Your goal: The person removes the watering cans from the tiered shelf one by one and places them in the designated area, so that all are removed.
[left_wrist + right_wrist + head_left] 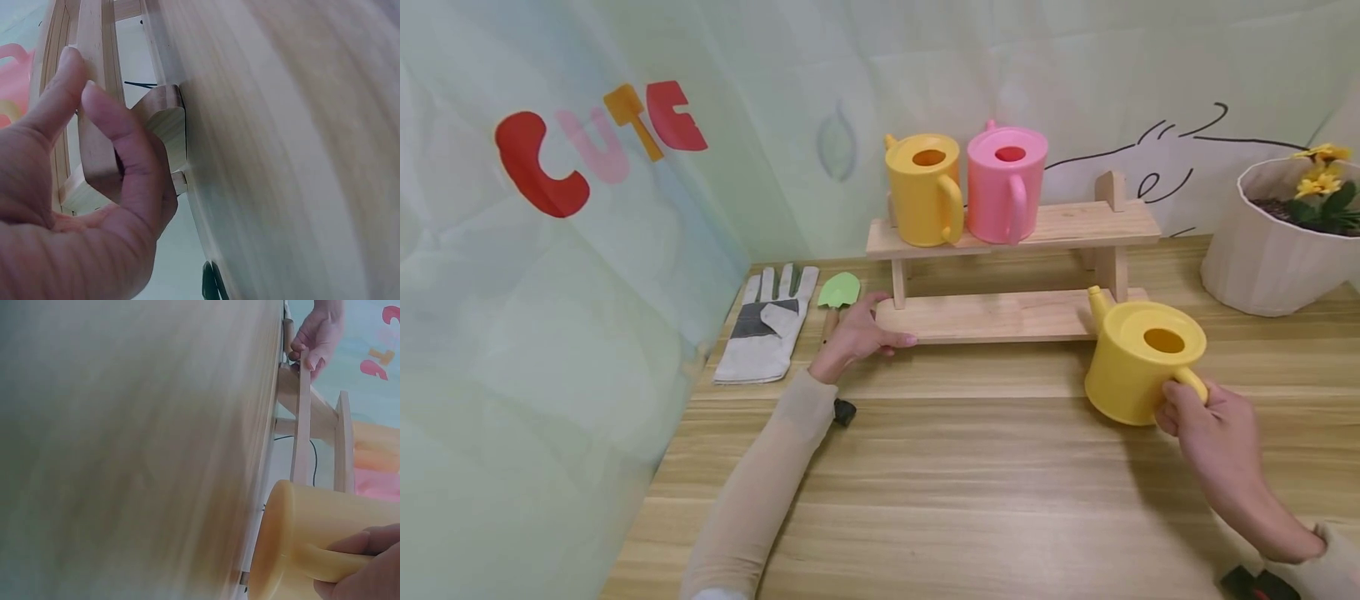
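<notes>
My right hand (1206, 421) grips the handle of a yellow watering can (1138, 362), held upright just at the tabletop, right of the rack's lower shelf; I cannot tell if it touches the table. In the right wrist view the yellow watering can (312, 537) fills the bottom, with my right hand (369, 569) curled round its handle. My left hand (863, 332) holds the left end of the lower shelf of a two-tier wooden rack (1000, 317). Close up, the left hand (94, 187) pinches that board (97, 37) between fingers and thumb. A second yellow can (925, 190) and a pink can (1007, 183) stand on the upper shelf.
A grey-and-white work glove (771, 325) and a green trowel (838, 292) lie left of the rack. A white pot with yellow flowers (1273, 242) stands at the back right. A curtain wall closes the left and back. Bare wooden table (985, 475) stretches in front.
</notes>
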Action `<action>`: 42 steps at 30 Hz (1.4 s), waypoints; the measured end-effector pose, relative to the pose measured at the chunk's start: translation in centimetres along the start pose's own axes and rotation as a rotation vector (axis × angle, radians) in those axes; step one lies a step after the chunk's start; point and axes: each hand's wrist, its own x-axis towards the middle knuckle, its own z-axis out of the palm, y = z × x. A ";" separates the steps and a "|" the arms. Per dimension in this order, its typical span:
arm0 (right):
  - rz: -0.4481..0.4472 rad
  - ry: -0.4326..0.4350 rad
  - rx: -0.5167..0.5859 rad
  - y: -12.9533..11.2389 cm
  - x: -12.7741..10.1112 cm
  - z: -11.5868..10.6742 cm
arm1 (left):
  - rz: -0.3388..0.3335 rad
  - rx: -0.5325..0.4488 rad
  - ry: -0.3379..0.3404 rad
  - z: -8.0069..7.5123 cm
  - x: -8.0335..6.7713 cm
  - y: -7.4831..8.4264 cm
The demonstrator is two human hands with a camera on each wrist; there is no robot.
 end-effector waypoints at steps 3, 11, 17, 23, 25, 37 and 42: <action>-0.002 -0.002 -0.031 0.0 -0.1 -0.1 | -0.001 -0.003 -0.001 0.0 0.0 0.1; -0.003 0.003 -0.043 0.3 -0.6 -0.1 | -0.005 0.013 0.005 0.0 0.0 0.1; -0.021 -0.005 -0.054 0.4 -0.7 -0.2 | -0.002 0.020 0.001 -0.1 0.1 0.1; -0.013 -0.023 -0.101 0.5 -0.9 -0.4 | -0.002 0.024 -0.002 -0.1 0.0 0.2; 0.001 -0.039 -0.115 0.5 -1.0 -0.5 | -0.001 0.022 -0.001 0.0 0.0 0.2; 0.048 -0.104 -0.153 0.8 -0.9 -1.0 | 0.000 0.033 0.003 -0.1 0.0 0.3; 0.049 -0.115 -0.186 0.9 -0.9 -1.1 | 0.001 0.024 -0.001 -0.1 -0.1 0.3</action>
